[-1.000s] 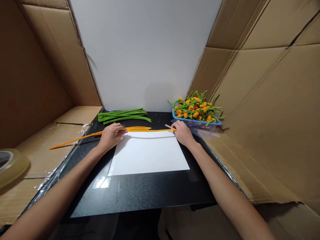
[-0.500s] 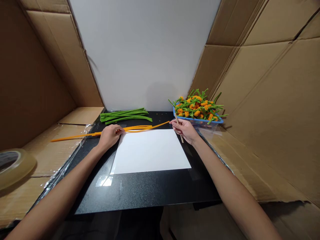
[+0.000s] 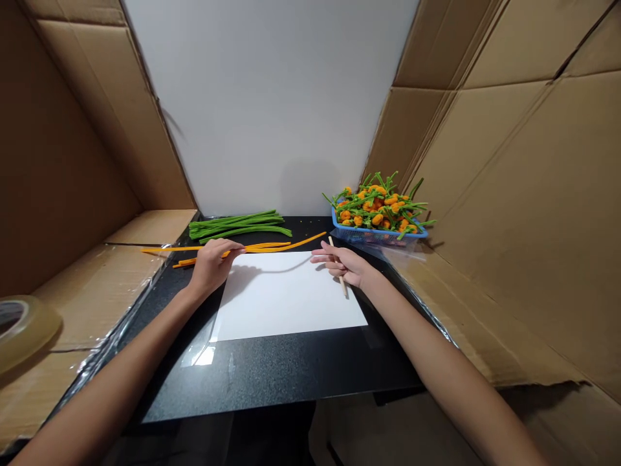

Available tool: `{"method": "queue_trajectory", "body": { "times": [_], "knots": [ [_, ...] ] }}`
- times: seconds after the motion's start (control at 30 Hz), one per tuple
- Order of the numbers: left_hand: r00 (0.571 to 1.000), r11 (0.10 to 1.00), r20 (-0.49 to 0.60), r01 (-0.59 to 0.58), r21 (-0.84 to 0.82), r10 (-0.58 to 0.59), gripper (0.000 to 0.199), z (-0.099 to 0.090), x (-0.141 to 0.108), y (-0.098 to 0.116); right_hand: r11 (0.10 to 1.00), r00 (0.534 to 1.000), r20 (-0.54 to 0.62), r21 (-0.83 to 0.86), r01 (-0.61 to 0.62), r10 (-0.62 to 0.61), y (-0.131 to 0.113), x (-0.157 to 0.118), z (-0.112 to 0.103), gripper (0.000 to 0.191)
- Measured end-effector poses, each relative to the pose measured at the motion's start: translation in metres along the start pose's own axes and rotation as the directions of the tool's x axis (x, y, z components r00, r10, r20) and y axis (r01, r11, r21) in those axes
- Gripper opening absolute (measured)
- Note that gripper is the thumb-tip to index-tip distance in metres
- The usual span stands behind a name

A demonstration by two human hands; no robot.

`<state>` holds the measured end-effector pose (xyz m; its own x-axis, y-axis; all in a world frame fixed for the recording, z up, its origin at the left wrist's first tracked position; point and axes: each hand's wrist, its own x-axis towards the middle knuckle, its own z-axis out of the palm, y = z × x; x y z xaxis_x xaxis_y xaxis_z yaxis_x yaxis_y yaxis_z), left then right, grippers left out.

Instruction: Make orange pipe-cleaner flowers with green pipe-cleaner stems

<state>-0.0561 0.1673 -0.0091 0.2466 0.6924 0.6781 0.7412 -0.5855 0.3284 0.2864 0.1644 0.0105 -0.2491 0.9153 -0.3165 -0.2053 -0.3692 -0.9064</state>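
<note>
Along the far side of the black table (image 3: pixel 272 382), I have the left hand (image 3: pixel 211 265) lying over a few orange pipe cleaners (image 3: pixel 264 246), its fingers close together and curled across them. From my remote view, I can't tell whether it is pinching them or only pressing them down. The longest one starts over the cardboard sheets (image 3: pixel 92 291) beyond the table's left edge, passes under those fingers, and ends just above the top edge of the white paper (image 3: pixel 286 298). A shorter piece pokes out to the left, just below it.

Over the paper's right side, I see the right hand (image 3: pixel 342 265) with its fingers (image 3: pixel 323 257) stretched out to the left and slightly spread. A thin wooden stick (image 3: pixel 332 246) is caught between the thumb and the fingers, tilted, with its lower tip above the paper.

Near the far edge of the table, a bundle of green pipe cleaners (image 3: pixel 240 225) lies just beyond the orange ones. At the upper right, a blue plastic basket (image 3: pixel 373 236) is heaped with green stems with orange heads (image 3: pixel 378 207). A roll of clear tape (image 3: pixel 22 333) sits on the cardboard at the lower left, and a white wall (image 3: pixel 266 97) rises behind the table.
</note>
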Motion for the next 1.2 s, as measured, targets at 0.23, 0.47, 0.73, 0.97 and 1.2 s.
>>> {"method": "queue_trajectory", "body": {
  "times": [0.23, 0.47, 0.73, 0.97, 1.2],
  "knots": [
    [0.986, 0.991, 0.132, -0.09, -0.097, 0.102, 0.028, 0.004, 0.0, 0.008, 0.951, 0.966, -0.119, 0.183, 0.249, -0.23, 0.001, 0.007, -0.001, 0.011],
    [0.964, 0.989, 0.265, -0.06, 0.134, 0.023, 0.028, -0.004, 0.001, -0.013, 0.866, 0.845, -0.297, 0.095, 0.49, -0.446, 0.003, 0.011, -0.004, 0.035],
    [0.994, 0.992, 0.107, -0.023, -0.123, 0.036, 0.039, 0.012, -0.002, 0.05, 0.911, 0.912, -0.04, -0.078, 0.405, -0.409, 0.018, -0.009, 0.051, 0.044],
    [0.962, 0.812, 0.255, 0.228, -0.538, -0.101, 0.043, 0.035, -0.017, 0.11, 0.713, 0.859, 0.156, -0.497, 0.494, -0.487, 0.033, -0.023, 0.082, 0.056],
    [0.937, 0.716, 0.21, 0.348, -0.605, -0.279, 0.027, 0.033, -0.015, 0.102, 0.718, 0.874, 0.206, -0.503, 0.481, -0.441, 0.028, -0.028, 0.076, 0.056]
  ]
}}
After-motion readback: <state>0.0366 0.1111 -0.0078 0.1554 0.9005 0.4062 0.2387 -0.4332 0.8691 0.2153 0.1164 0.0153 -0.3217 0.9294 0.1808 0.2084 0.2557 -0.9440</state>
